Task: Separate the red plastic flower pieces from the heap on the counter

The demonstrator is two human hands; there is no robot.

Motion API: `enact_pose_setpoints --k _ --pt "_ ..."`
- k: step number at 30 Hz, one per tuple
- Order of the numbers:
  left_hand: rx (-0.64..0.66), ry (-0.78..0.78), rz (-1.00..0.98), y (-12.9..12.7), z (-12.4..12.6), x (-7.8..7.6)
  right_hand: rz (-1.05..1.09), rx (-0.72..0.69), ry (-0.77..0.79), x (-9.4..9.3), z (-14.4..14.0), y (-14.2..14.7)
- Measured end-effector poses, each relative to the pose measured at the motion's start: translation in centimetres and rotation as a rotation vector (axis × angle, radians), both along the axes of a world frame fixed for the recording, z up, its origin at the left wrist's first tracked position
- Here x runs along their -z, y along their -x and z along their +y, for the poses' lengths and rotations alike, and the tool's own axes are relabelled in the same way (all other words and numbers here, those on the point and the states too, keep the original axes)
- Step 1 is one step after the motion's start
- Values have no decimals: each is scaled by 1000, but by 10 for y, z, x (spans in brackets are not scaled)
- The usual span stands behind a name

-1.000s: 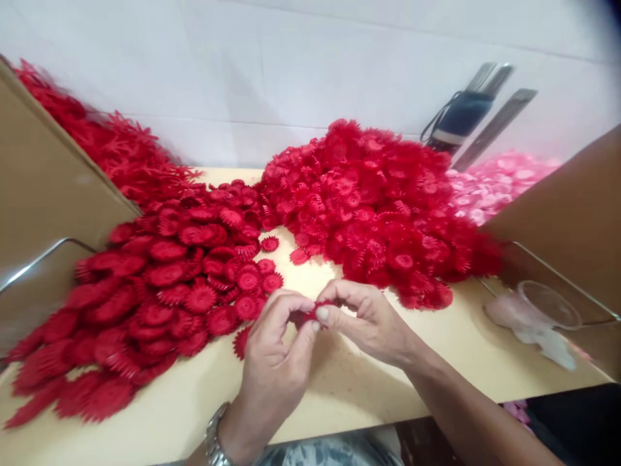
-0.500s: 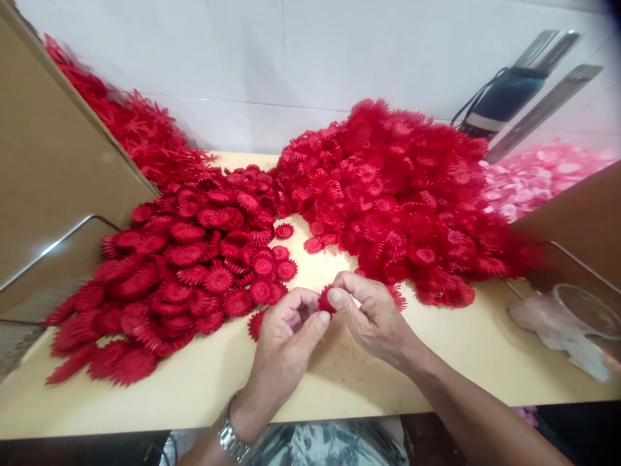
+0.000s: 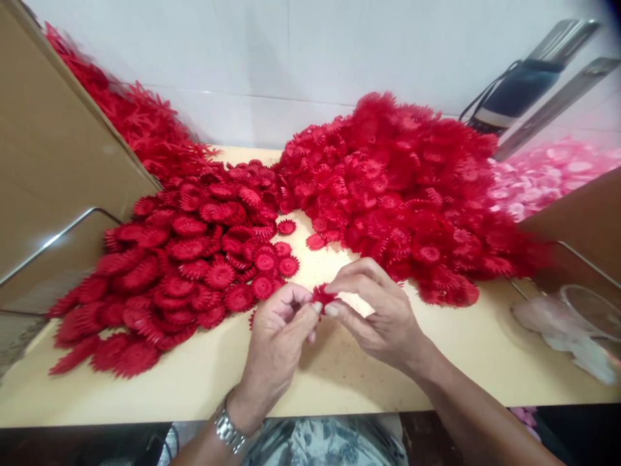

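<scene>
Between my two hands is a small red fringed flower piece (image 3: 322, 295), partly covered by fingers. My left hand (image 3: 284, 327), with a metal watch (image 3: 229, 424) on its wrist, pinches the piece's left side between thumb and fingers. From the right, my right hand (image 3: 376, 307) grips the other side with thumb and forefinger. A heap of round, fringed red flower pieces (image 3: 189, 249) spreads to the left of my hands. Behind and to the right rises a larger, looser pile of red flower pieces (image 3: 388, 188).
Cardboard panels (image 3: 68, 123) flank the pale table (image 3: 194, 395). Star-shaped red pieces (image 3: 145, 129) lie back left, pink pieces (image 3: 548, 175) back right. A dark bottle (image 3: 519, 94) and a metal strip (image 3: 557, 110) lean there. A clear cup (image 3: 594, 314) and crumpled plastic (image 3: 557, 327) sit at right.
My right hand's fingers have opened out and shifted over the flower piece, with the thumb still on it. My left hand keeps its pinch. The view has shifted slightly.
</scene>
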State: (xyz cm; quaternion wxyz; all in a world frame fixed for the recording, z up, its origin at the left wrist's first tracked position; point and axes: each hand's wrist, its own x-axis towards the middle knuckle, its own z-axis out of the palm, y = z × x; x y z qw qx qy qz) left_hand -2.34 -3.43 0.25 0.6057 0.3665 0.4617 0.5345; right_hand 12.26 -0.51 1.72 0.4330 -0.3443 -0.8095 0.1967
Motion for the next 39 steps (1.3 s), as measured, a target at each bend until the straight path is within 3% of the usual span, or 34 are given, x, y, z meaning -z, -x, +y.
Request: enact_pose_setpoints --k 5,18,20,23,28,31,34,36,37,39 --pt "72 -38 15 5 -2 0 35 -75 128 0 0 0" --pt "11 -72 -16 5 -11 2 247 141 318 10 3 0" --pt "-40 -65 -36 9 -14 0 332 246 321 10 8 -8" --pt "-66 -64 -19 15 -16 -1 330 459 182 0 19 -26" --pt "-10 -24 5 18 -11 2 -93 735 -265 -27 41 -78" --pt "-40 15 -35 17 -9 1 -249 816 -261 -36 50 -108" --pt "-43 28 -55 15 -7 0 -230 782 -250 -36 43 -105" --pt "-34 22 -43 11 -6 -1 -151 638 -151 -33 30 -81" --pt "-26 12 -29 10 -5 -1 -58 471 -47 -31 23 -65" --pt "-5 -13 23 6 -5 -2 -19 111 346 -26 10 -34"
